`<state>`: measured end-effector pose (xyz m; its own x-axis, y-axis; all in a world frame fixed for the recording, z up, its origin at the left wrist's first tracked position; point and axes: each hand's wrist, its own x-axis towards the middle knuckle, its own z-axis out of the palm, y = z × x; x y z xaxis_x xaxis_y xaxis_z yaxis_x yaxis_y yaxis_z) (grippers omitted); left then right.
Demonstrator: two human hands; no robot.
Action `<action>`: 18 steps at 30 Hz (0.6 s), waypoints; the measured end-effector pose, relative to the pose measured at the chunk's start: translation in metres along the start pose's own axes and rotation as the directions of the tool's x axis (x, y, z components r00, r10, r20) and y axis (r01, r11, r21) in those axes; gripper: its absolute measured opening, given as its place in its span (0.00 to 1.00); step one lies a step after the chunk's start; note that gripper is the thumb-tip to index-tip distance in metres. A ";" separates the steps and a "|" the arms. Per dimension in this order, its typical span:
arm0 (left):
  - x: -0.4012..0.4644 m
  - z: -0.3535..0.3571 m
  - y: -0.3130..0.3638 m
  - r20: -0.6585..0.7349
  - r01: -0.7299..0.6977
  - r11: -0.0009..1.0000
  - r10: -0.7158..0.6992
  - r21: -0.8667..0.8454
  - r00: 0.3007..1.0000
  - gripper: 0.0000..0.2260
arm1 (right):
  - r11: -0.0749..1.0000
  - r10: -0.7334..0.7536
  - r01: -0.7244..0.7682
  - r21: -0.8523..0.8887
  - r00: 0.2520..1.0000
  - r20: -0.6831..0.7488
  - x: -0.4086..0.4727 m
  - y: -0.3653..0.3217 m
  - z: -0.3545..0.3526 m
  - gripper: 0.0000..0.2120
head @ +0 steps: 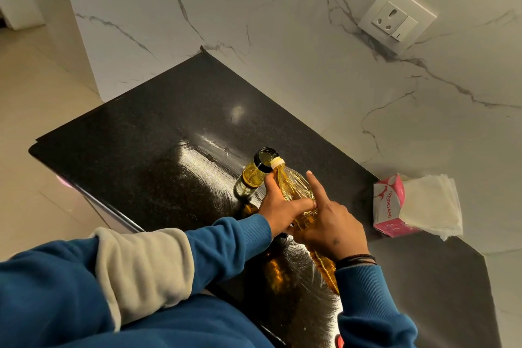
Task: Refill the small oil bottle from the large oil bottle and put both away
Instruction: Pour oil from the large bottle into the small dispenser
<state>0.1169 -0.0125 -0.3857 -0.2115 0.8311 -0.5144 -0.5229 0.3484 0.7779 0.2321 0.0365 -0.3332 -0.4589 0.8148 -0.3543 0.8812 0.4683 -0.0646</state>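
The small oil bottle (pixel 252 175), clear glass with a black open rim, stands on the black counter (pixel 147 155) and holds some yellow oil. The large plastic oil bottle (pixel 291 182) is tilted over it, its cream neck touching the small bottle's rim. My left hand (pixel 282 212) grips the large bottle from the left side, thumb up along it. My right hand (pixel 330 220) holds the same bottle from the right, with the index finger raised straight. The large bottle's lower part (pixel 324 268) shows under my right wrist.
A pink tissue pack (pixel 388 206) with white napkins (pixel 432 206) spilling out lies at the right against the marble wall. A white wall socket (pixel 397 18) sits high on the right. The counter's left edge drops to a beige floor (pixel 42 110).
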 end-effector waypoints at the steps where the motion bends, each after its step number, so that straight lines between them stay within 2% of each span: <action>1: 0.000 0.000 0.000 0.002 0.000 1.000 0.000 -0.003 1.000 0.47 | 1.000 0.001 -0.001 0.001 1.000 -0.001 0.000 0.000 0.000 0.59; 18: -0.002 0.000 0.002 0.027 -0.003 1.000 0.004 -0.022 1.000 0.46 | 1.000 -0.002 0.002 0.012 1.000 -0.011 0.001 0.001 0.002 0.60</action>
<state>0.1165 -0.0136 -0.3832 -0.1912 0.8436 -0.5018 -0.5400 0.3365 0.7715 0.2326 0.0369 -0.3359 -0.4620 0.8177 -0.3436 0.8816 0.4657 -0.0770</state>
